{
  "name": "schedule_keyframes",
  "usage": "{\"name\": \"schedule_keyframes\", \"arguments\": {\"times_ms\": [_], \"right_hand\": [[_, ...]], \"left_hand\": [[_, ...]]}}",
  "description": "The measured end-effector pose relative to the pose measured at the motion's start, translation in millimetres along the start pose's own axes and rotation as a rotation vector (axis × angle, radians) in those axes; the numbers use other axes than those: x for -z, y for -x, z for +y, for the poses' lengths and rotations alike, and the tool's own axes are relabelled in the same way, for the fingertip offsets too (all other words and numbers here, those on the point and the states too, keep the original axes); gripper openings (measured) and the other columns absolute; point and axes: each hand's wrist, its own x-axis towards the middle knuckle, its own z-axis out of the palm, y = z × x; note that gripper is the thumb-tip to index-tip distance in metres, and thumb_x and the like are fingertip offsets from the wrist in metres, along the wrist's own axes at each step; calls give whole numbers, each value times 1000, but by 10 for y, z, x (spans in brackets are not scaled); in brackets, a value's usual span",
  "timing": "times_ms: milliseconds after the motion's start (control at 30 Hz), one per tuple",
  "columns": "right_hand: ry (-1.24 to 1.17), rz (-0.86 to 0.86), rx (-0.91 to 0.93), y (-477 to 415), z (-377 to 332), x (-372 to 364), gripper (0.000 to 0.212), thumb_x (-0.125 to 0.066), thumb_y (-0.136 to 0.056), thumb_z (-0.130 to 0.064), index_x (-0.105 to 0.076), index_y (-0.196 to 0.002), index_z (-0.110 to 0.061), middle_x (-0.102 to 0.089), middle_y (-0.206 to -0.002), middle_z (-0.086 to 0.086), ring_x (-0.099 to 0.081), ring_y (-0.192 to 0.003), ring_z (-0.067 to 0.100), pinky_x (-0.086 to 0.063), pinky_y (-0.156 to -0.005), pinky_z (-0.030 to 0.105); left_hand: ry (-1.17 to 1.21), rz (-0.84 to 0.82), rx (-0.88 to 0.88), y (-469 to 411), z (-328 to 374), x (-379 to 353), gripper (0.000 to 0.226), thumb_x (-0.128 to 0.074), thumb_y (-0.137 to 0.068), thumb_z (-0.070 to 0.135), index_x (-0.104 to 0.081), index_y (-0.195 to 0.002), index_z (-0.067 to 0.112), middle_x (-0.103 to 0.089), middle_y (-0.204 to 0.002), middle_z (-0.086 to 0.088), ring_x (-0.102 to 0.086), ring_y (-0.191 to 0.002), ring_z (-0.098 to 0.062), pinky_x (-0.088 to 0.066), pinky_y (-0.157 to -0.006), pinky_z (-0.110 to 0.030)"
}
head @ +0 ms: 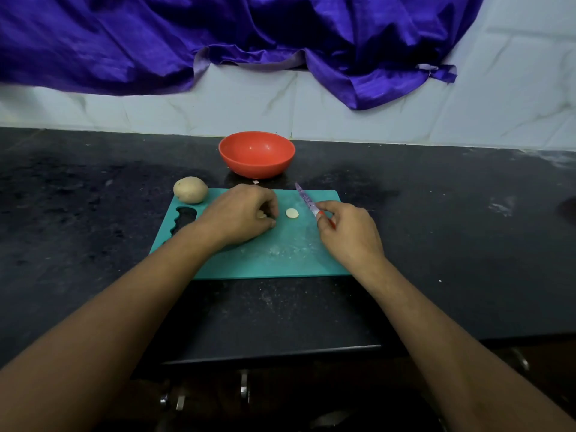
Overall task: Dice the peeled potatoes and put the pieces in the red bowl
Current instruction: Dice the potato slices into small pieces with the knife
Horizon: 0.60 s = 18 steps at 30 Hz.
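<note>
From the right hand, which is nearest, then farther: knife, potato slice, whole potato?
1. Knife, held in the right hand.
2. Potato slice, middle of the board, just left of that hand.
3. Whole potato, at the board's far left corner.

Backdrop is a big shiny purple cloth (249, 35) hanging in folds over the top of a white marble-look tiled wall (233, 107), with a paler hem (202, 62) showing along its lower edge. The worktop is a black speckled stone counter (78, 198) (pretty smudgy, with whitish dusty marks (501, 208) over on the right). Below the counter's front edge there are a few metal handles (244, 388) on dark cabinet fronts. Something dark (568, 209) pokes in at the far right edge, can't tell what it is.
</note>
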Motion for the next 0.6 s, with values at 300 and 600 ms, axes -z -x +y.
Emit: {"name": "schedule_keyframes", "arguments": {"times_ms": [300,600], "right_hand": [[-65,85,21,74,6,-25,31,-59,-99,-30,-70,-127,-30,-77,-93,-3,-70,-84,18,-59,-77,38],[-93,121,46,88,23,-36,30,-57,-100,-32,-70,-127,-31,-73,-82,-8,-64,-68,8,-56,-66,32]], "left_hand": [[-16,37,-6,-62,46,-73,32,-72,-89,46,-71,-117,32,-71,-114,12,-64,-105,-13,-56,-88,-41],[253,-40,123,-331,148,-116,19,-85,-82,34,-70,-91,27,-71,-91,13,-66,-86,-4,-56,-82,-31]]}}
